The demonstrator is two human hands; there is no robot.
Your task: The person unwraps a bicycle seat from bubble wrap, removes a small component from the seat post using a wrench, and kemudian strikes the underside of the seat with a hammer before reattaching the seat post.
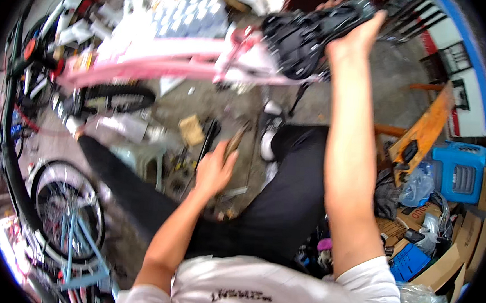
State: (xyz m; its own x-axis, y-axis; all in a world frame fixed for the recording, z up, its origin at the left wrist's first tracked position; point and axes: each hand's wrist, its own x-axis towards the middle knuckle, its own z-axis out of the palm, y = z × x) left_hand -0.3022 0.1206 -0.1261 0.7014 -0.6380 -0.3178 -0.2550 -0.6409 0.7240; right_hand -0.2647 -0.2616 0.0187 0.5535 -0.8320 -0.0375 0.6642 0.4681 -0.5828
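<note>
A pink bicycle frame lies across the upper part of the head view, with a black bicycle saddle at its right end. My right hand reaches up to the saddle and is closed round its edge; some fingertips show on the far side. My left hand is low between my knees, closed on a brownish metal hand tool that looks like pliers. Blur hides the tool's exact shape. Beside that hand is a long black-handled tool; whether the hand touches it, I cannot tell.
Black handlebars curve down the left side, above a spoked wheel. A small pale stool is near my left leg. To the right are a wooden bench, a blue plastic stool and cardboard boxes. Small parts litter the floor.
</note>
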